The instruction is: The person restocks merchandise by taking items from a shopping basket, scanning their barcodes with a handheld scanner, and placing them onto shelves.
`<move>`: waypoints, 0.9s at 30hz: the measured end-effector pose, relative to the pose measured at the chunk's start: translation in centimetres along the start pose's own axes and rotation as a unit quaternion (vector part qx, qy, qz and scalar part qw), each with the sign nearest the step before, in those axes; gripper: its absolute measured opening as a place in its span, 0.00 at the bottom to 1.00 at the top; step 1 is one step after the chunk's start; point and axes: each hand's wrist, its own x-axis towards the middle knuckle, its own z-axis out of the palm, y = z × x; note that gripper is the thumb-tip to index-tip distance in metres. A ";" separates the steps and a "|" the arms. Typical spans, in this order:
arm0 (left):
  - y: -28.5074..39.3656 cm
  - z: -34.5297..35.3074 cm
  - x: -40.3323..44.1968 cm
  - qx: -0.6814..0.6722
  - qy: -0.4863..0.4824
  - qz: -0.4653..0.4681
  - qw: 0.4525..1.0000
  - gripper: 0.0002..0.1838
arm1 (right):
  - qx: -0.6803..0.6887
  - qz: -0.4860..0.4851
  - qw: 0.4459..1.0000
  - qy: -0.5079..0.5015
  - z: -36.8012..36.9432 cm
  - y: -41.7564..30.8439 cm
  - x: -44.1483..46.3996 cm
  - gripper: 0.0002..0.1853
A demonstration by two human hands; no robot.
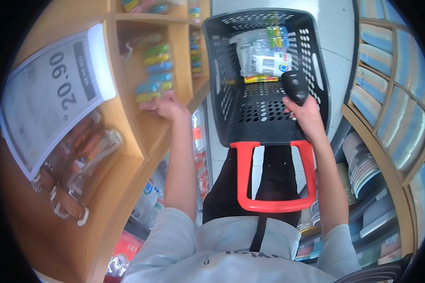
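Note:
My left hand [171, 107] reaches into a wooden shelf compartment, thumb and fingers closed around the lower end of a clear pack of small blue, green and yellow pieces [148, 88]. Blur softens its fingertips. Another such pack [157, 56] is just behind it. My right hand [307, 115] grips a black handheld scanner [295, 86] over the basket. Below is a dark grey shopping basket [222, 106] with a red handle [275, 205]. Inside it lie clear-wrapped packages [264, 56], a yellow and red packet [261, 79] and a similar multicoloured pack [277, 37].
A price sign [56, 99] reading 20.90 hangs at the left shelf, above brown and clear packaged goods [87, 158]. On the right, shelves hold striped, wrapped textiles [408, 101] and stacked dishes [361, 162]. Packaged goods [148, 200] sit below the left shelf.

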 end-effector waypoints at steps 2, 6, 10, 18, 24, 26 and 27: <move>-1.4 0.1 -1.4 -0.009 -0.018 0.113 0.993 0.31 | -0.036 0.035 0.999 -0.021 -0.6 1.7 1.8 0.16; -0.1 4.1 -10.1 0.129 0.067 0.101 0.984 0.33 | -0.230 0.086 0.969 -0.009 -1.3 8.9 6.5 0.26; -3.0 4.3 -13.2 0.204 -0.023 0.094 0.974 0.35 | -0.269 0.138 0.953 -0.034 -1.5 11.6 7.8 0.29; -4.3 8.1 -14.0 0.465 -0.250 0.342 0.778 0.23 | -0.355 0.138 0.925 -0.013 -0.9 13.0 10.7 0.27; -4.3 9.3 -12.7 0.505 -0.237 0.273 0.784 0.18 | -0.187 0.068 0.980 -0.004 -1.2 15.8 14.6 0.28; -4.6 9.6 -13.0 0.520 -0.228 0.288 0.771 0.18 | -0.171 0.064 0.983 0.002 -1.7 15.8 16.1 0.28; -4.5 9.9 -13.4 0.533 -0.221 0.307 0.757 0.19 | -0.154 0.058 0.986 0.011 -1.9 15.5 16.8 0.28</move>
